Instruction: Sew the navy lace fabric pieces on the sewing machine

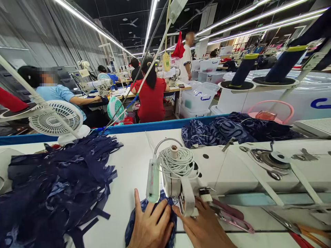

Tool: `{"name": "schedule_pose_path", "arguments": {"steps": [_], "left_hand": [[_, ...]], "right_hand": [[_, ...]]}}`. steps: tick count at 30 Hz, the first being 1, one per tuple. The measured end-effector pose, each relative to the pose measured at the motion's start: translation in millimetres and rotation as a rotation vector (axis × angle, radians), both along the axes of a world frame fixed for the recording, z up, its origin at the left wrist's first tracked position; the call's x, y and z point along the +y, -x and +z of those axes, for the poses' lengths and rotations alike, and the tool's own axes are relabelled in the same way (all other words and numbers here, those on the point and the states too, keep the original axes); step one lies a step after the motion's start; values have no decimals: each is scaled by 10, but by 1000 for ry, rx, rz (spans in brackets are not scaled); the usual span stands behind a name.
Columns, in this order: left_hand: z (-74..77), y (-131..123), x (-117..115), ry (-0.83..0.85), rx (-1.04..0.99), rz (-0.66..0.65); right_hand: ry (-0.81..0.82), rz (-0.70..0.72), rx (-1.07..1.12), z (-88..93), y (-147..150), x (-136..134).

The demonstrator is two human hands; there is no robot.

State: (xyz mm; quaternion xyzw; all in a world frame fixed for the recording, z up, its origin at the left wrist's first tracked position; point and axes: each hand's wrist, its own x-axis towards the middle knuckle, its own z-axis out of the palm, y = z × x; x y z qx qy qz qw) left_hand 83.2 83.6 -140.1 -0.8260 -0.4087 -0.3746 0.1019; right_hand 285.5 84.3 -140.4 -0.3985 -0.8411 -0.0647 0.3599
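Observation:
My left hand (152, 222) lies spread on a piece of navy patterned fabric (130, 225), pressing it against the white table just left of the needle area. My right hand (204, 225) reaches in from the right, beside the sewing machine (172, 186). One of its fingers points at the fabric's edge near the presser foot; others are partly hidden behind the machine's parts. A small lit lamp (153, 181) hangs over the left fingers. On top of the machine head sits a coil of thin white cord (178, 162).
Navy fabric strips (59, 193) are heaped at left, near a white fan (57, 117). Pink-handled scissors (238, 220) and orange-handled scissors (287, 222) lie at right. Patterned fabric (219, 129) is piled behind the machine. A person in red (152, 98) sits ahead.

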Motion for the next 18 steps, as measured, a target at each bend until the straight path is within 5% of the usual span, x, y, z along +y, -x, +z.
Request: {"name": "schedule_pose_path", "arguments": {"steps": [11,18], "left_hand": [[162,35,39,76,184,-15],[154,91,4,43,120,-68]], "right_hand": [[0,14,-42,23,-34,15],[-21,56,-55,-1,-25,-6]]}}
